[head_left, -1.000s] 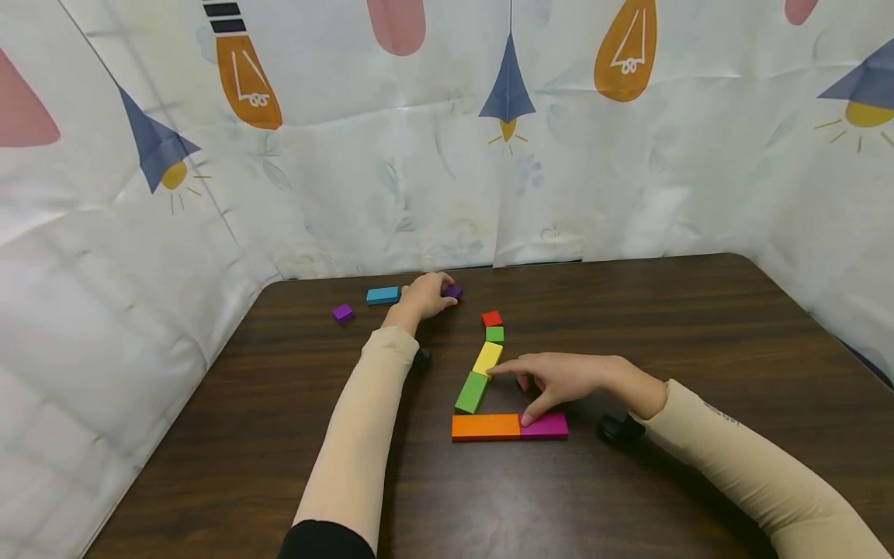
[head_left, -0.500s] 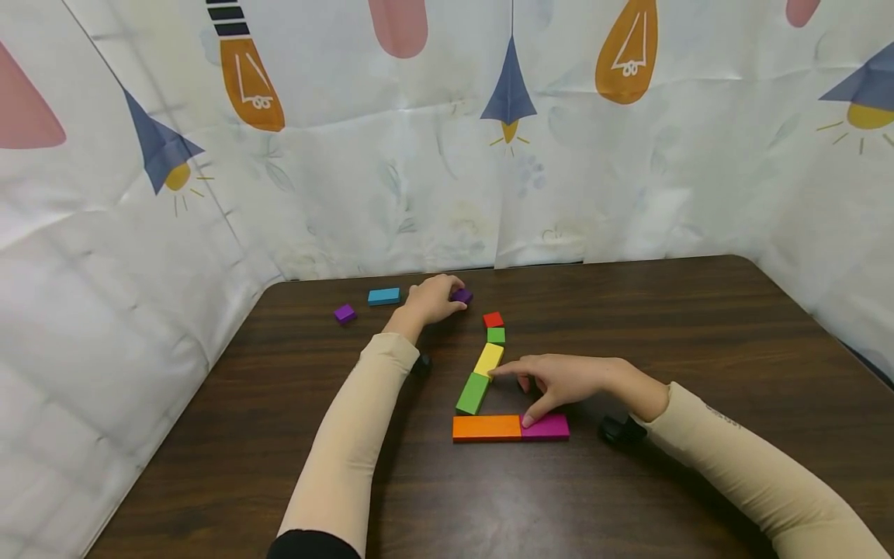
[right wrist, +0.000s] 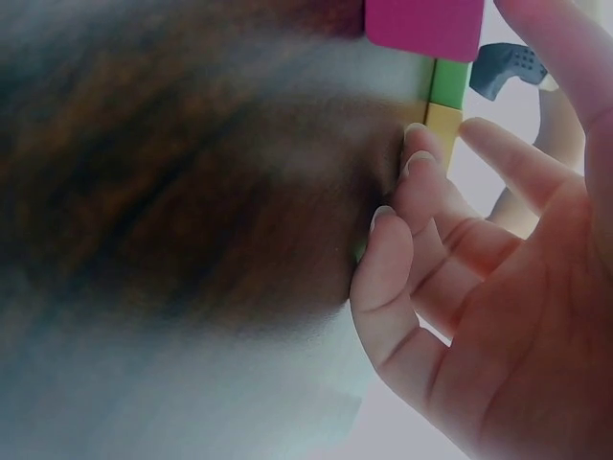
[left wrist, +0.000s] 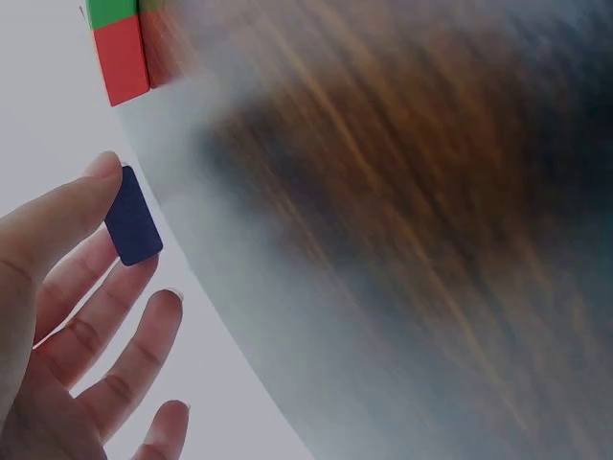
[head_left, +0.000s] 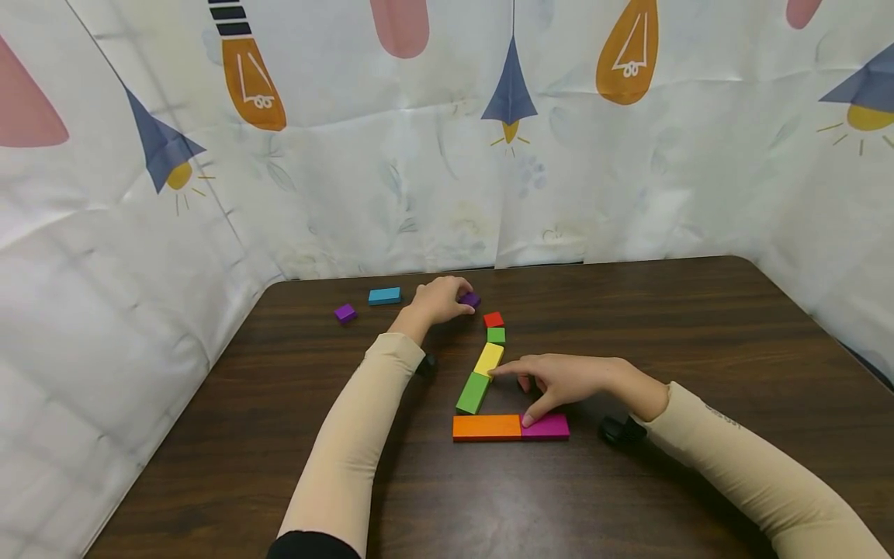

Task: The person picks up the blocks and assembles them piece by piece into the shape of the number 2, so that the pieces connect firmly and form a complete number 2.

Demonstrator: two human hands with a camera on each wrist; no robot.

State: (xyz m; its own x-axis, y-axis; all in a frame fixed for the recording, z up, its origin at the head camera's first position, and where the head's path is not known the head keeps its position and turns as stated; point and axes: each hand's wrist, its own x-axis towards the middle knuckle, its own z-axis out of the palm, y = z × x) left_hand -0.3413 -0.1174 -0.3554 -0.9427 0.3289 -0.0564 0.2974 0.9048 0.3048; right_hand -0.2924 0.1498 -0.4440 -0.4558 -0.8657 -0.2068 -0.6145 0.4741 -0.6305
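Note:
My left hand [head_left: 438, 300] pinches a small purple block [head_left: 470, 300] between thumb and finger near the far side of the table. In the left wrist view this block [left wrist: 132, 218] looks dark blue and sits a short way from the red block [left wrist: 122, 61]. My right hand [head_left: 566, 376] reaches its index finger to the yellow block [head_left: 489, 359], while its thumb rests on the magenta block [head_left: 550, 428]. An orange block [head_left: 486, 428] lies end to end with the magenta one. From there a green block [head_left: 472, 394], the yellow one, a small green block [head_left: 496, 335] and a red block [head_left: 493, 319] run away in a bent line.
At the far left lie a blue block [head_left: 385, 296] and another purple block [head_left: 345, 313]. A brown wood-grain table [head_left: 670, 326] carries everything. White cloth [head_left: 447, 186] printed with lamps and bulbs hangs around its far and side edges.
My left hand has moved to the right with the purple block, coming near the red block. The right hand and the laid-out blocks have stayed in place.

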